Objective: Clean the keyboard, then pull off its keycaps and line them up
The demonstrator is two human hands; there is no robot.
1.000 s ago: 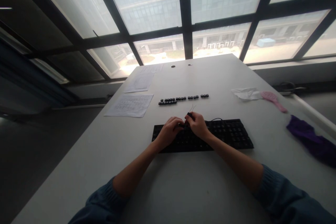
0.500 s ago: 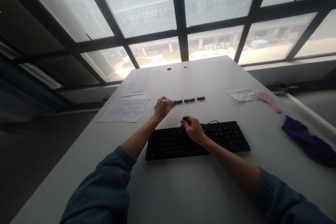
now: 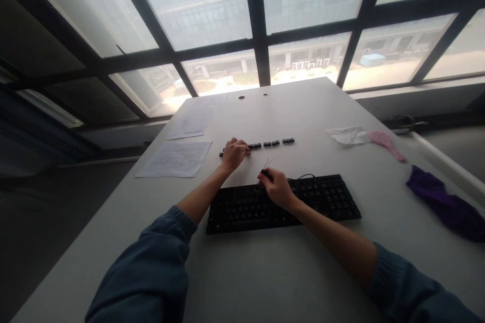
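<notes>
Fingers (image 3: pixel 245 152) of the left hand (image 3: pixel 234 153) bend down over a row of loose keys (image 3: pixel 268 144); the right hand (image 3: pixel 279 186) grips a black-handled wire tool (image 3: pixel 267 175).
Lying on the table (image 3: pixel 303 272) beyond the keyboard (image 3: pixel 237 213), the keys look light, stiff and rather smooth, best pinched by opposite sides (whether the left fingertips pinch one now, I cannot tell). The wire tool's thin prongs would likely bend under force, so its handle, clasped above the keyboard, seems the right place to hold.
</notes>
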